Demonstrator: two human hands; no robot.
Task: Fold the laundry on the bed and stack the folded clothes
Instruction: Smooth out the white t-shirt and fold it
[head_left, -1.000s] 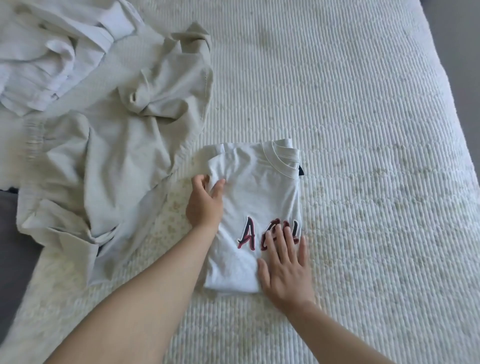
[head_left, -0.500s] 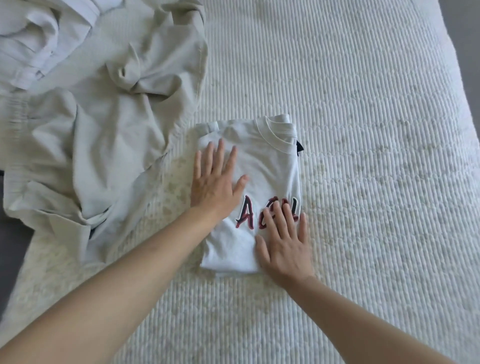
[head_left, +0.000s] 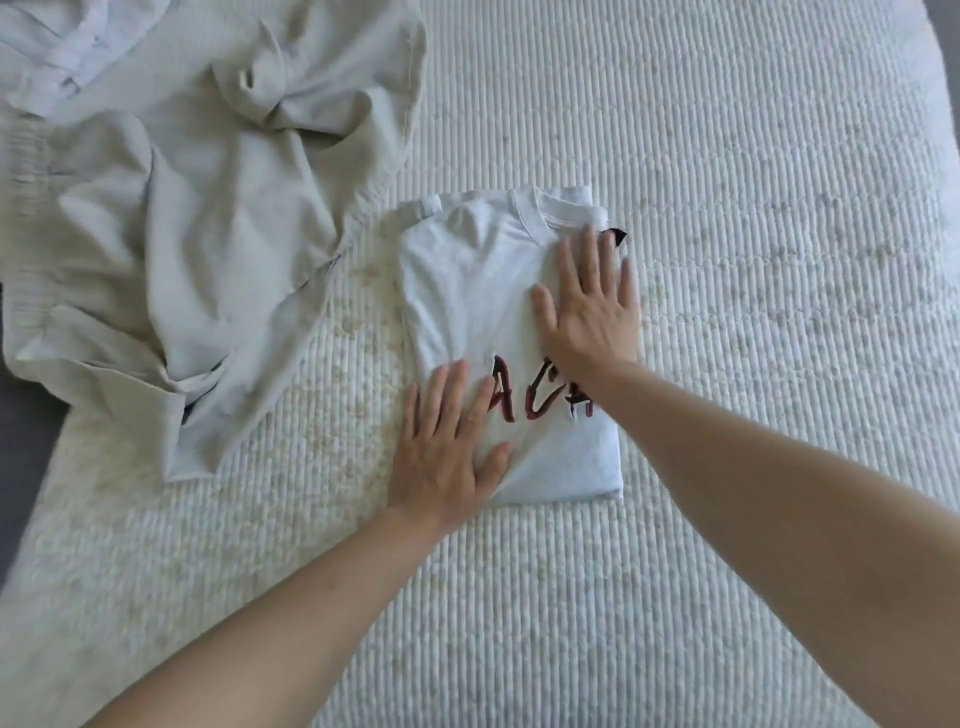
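Folded white tee lies flat mid-bed, neckband at the far end, dark red lettering across the near half, partly covered by the right forearm. A small dark tag pokes out at the tee's far right corner. Unfolded beige garment is sprawled to the left of the tee, its edge just beside the tee's far left corner. Another crumpled pale garment sits in the top-left corner, touching the beige one. The bed cover is ribbed white with yellowish speckled patches.

Left hand is flat, fingers straight and spread, pressing the tee's near left edge. Right hand is flat too, fingers straight, pressing the tee's far right part near the neckband. Neither hand grips anything.
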